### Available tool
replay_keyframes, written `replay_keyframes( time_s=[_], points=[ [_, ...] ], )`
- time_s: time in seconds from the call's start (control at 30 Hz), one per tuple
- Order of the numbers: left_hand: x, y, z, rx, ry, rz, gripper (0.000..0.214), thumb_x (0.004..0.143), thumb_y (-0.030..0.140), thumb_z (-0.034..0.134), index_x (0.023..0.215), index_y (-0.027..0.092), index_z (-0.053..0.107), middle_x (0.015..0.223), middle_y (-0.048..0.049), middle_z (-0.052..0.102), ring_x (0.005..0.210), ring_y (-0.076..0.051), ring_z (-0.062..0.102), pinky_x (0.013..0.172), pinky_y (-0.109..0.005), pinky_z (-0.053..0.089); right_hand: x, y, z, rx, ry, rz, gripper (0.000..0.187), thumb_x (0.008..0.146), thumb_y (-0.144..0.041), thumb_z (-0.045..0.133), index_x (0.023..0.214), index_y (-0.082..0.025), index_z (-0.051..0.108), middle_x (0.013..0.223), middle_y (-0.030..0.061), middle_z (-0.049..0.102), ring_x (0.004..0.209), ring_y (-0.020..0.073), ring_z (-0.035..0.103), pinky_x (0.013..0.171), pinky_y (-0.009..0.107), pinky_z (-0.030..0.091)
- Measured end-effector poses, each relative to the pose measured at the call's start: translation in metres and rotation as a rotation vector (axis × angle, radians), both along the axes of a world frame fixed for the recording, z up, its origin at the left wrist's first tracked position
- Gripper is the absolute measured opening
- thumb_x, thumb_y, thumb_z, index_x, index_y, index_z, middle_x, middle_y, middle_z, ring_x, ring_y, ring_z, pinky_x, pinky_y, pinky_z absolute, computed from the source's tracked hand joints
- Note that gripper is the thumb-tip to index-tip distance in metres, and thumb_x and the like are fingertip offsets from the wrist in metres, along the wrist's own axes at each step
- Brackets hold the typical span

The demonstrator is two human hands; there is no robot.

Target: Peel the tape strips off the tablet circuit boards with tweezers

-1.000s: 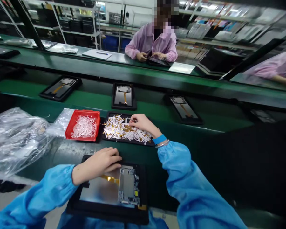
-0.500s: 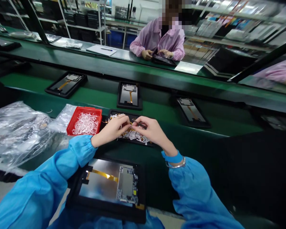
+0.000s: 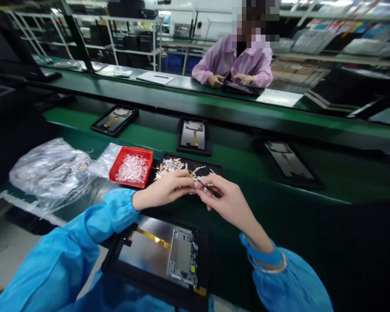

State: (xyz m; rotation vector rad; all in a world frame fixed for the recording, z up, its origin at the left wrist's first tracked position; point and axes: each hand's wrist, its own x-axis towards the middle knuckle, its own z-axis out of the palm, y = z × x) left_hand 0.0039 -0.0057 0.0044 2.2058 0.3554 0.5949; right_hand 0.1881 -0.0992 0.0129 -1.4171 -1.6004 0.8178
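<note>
My right hand [image 3: 229,197] is closed around dark tweezers [image 3: 212,190], their tip pointing at my left fingers. My left hand [image 3: 169,188] pinches at that tip; whatever is between its fingertips is too small to make out. Both hands meet over the near edge of a black tray [image 3: 216,170] holding many small white and orange strip-like parts [image 3: 170,166]. Nearer to me lies an opened tablet [image 3: 146,253] in a black frame, showing a silver back, an orange ribbon cable [image 3: 152,238] and a circuit board [image 3: 183,255].
Left of the tray sit a red bin [image 3: 150,167] of white strips and a clear plastic bag [image 3: 55,171] of parts. Several similar tablets [image 3: 192,135] lie on the green belt [image 3: 156,125] beyond. Across it, a person in pink [image 3: 235,60] handles a dark device.
Both hands have drawn back from over the parts to the tray's near edge, still together. More of the tray's right side shows. The view has shifted left.
</note>
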Motion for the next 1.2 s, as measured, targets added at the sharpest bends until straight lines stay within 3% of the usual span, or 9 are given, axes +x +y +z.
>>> replay_keyframes(
  time_s=[0.23,0.47,0.67,0.77,0.83,0.9,1.03,1.13,1.2],
  points=[
    [-0.009,-0.037,0.000,-0.275,-0.145,0.164,0.046,0.095,0.057,0.050,0.075,0.016,0.054,0.073,0.0011,0.050,0.069,-0.011,0.047,0.065,-0.023,0.041,-0.027,-0.021,-0.021,0.090,0.424,-0.115,0.019,0.082,-0.026,0.074,0.098,-0.023,0.066,0.062,-0.0061,0.061,0.045,0.0092,0.060,0.054,0.023,0.051],
    [-0.011,-0.053,-0.006,-0.372,-0.080,0.173,0.048,0.097,0.059,0.043,0.074,0.017,0.050,0.069,0.0023,0.050,0.063,-0.008,0.047,0.060,-0.022,0.043,-0.041,-0.039,-0.023,0.461,0.141,-0.168,0.023,0.084,-0.006,0.066,0.094,-0.025,0.075,0.080,-0.0005,0.067,0.051,0.0085,0.061,0.048,0.023,0.051],
    [-0.048,-0.039,0.005,-0.105,0.041,0.206,0.041,0.094,0.051,0.056,0.071,0.018,0.060,0.069,0.0017,0.059,0.065,-0.009,0.054,0.062,-0.024,0.045,-0.017,-0.060,-0.032,0.434,-0.353,-0.186,0.028,0.090,-0.008,0.056,0.092,-0.026,0.077,0.082,0.0020,0.069,0.060,0.0093,0.066,0.054,0.020,0.054],
    [-0.081,-0.001,0.012,0.124,0.038,0.500,0.031,0.094,0.038,0.062,0.071,0.018,0.056,0.072,0.0024,0.053,0.071,-0.010,0.044,0.069,-0.027,0.036,-0.009,-0.075,-0.042,0.281,-0.258,-0.234,0.019,0.091,-0.015,0.060,0.087,-0.024,0.076,0.092,0.0044,0.072,0.067,0.0114,0.069,0.061,0.024,0.057],
    [-0.096,0.026,0.007,0.294,0.095,0.666,0.045,0.088,0.032,0.071,0.059,0.016,0.040,0.060,0.0050,0.036,0.061,-0.009,0.028,0.065,-0.028,0.028,-0.009,-0.083,-0.051,0.144,-0.159,-0.234,0.011,0.090,-0.019,0.064,0.085,-0.022,0.073,0.088,0.0039,0.073,0.067,0.0125,0.069,0.058,0.024,0.055],
    [-0.099,0.038,-0.003,0.410,0.172,0.711,0.046,0.087,0.026,0.071,0.059,0.016,0.036,0.060,0.0052,0.032,0.059,-0.008,0.024,0.063,-0.028,0.024,-0.011,-0.090,-0.059,0.049,-0.108,-0.238,0.006,0.088,-0.021,0.067,0.085,-0.021,0.072,0.078,0.0020,0.072,0.061,0.0121,0.066,0.053,0.023,0.051],
    [-0.076,0.005,-0.031,0.473,0.270,0.423,0.006,0.094,0.019,0.055,0.092,0.019,0.060,0.088,-0.0014,0.054,0.080,-0.014,0.050,0.069,-0.027,0.036,-0.014,-0.096,-0.074,0.112,-0.205,-0.196,0.014,0.091,-0.016,0.061,0.090,-0.021,0.074,0.083,0.0025,0.072,0.069,0.0112,0.068,0.060,0.022,0.054],
    [-0.055,-0.037,-0.050,0.516,0.272,0.075,0.014,0.098,0.018,0.048,0.104,0.018,0.061,0.101,-0.0055,0.058,0.092,-0.017,0.054,0.077,-0.030,0.041,-0.013,-0.097,-0.080,0.116,-0.400,-0.128,0.024,0.095,-0.015,0.052,0.097,-0.023,0.075,0.090,0.0034,0.072,0.077,0.0119,0.069,0.066,0.022,0.055],
    [-0.047,-0.054,-0.059,0.509,0.276,-0.008,0.015,0.099,0.017,0.046,0.104,0.017,0.061,0.100,-0.0061,0.058,0.089,-0.017,0.052,0.076,-0.031,0.041,-0.014,-0.096,-0.083,0.082,-0.535,-0.092,0.029,0.096,-0.016,0.048,0.100,-0.025,0.076,0.092,0.0037,0.073,0.079,0.0123,0.069,0.062,0.021,0.054]
  ],
)
